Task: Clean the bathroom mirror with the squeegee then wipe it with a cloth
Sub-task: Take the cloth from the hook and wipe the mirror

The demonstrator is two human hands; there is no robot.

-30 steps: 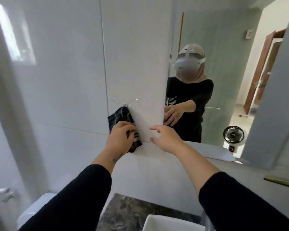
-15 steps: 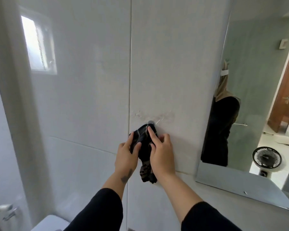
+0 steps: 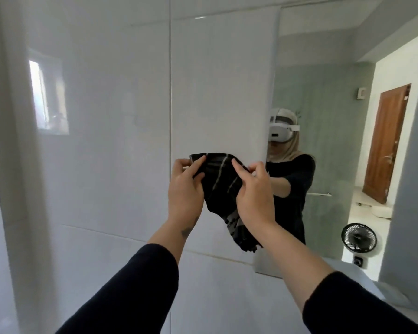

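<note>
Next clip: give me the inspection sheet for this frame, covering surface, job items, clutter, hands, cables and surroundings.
Surface: mirror on the right, beside glossy wall tiles.
Job's things: dark striped cloth held in front of the tiles; squeegee not seen.
Clutter: nothing seen.
Grippers: left hand and right hand both pinch the cloth's top edge.
Cables: nothing seen.
Surroundings: reflected black fan and wooden door.

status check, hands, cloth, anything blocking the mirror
Left hand and right hand both pinching the dark cloth, held up in front of the tiled wall. Mirror just right, not touched. No squeegee in view. Nothing blocking.
</note>
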